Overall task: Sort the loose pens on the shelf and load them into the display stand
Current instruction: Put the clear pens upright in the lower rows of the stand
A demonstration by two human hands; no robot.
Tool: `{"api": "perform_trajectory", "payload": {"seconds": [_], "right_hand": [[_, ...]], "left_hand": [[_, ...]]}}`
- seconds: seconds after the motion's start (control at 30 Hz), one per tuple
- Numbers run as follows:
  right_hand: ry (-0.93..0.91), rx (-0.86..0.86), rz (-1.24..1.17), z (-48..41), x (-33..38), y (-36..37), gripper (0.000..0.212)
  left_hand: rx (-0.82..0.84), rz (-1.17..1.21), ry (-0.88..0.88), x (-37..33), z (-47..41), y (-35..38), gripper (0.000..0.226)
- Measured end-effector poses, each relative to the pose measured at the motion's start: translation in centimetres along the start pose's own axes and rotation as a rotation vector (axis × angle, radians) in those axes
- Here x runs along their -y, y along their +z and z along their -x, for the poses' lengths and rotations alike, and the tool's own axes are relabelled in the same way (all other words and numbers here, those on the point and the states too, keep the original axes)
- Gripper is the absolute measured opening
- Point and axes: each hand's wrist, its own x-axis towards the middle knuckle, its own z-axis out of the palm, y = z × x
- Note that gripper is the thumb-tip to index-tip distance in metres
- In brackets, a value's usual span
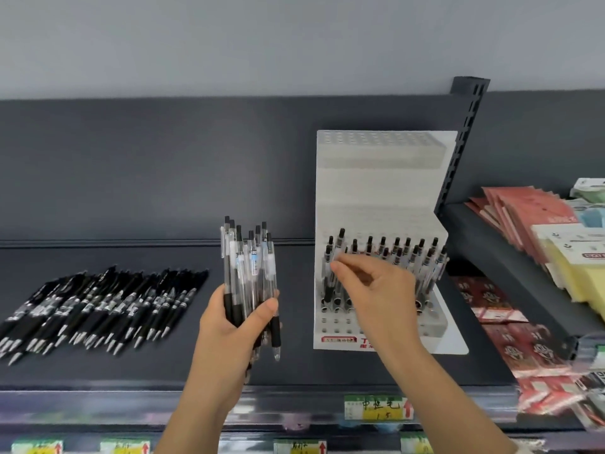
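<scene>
A bundle of clear pens [250, 273] stands upright in the gripping left hand [235, 322], just left of the white display stand [383, 178]. The right hand [376, 290] pinches a pen [329, 257] in the stand's left rows. Loose black pens [98, 306] lie on the shelf [163, 371], far left.

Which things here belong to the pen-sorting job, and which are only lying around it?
For the job: bundle of pens in the left hand; single pen pinched by the right hand; white display stand, partly filled; loose black pens on the shelf.

Just lying about: red packets; yellow pads; price label on the shelf edge.
</scene>
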Motion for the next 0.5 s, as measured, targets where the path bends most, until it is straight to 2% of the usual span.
{"api": "perform_trajectory", "payload": {"seconds": [0.13, 0.2, 0.4, 0.5], "right_hand": [[0.033, 0.138, 0.275, 0.0, -1.2, 0.7, 0.016], [0.056, 0.168, 0.340, 0.2, -1.6, 1.0, 0.018], [0.099, 0.169, 0.284, 0.3, -1.8, 0.7, 0.017], [0.065, 0.116, 0.241, 0.7, -1.2, 0.2, 0.011]], "left_hand": [[0.038, 0.001, -0.009, 0.2, -0.4, 0.2, 0.027], [0.049, -0.001, -0.019, 0.4, -0.5, 0.2, 0.030], [0.069, 0.005, -0.024, 0.5, -0.3, 0.5, 0.027], [0.082, -0.009, -0.012, 0.3, -0.1, 0.8, 0.029]]}}
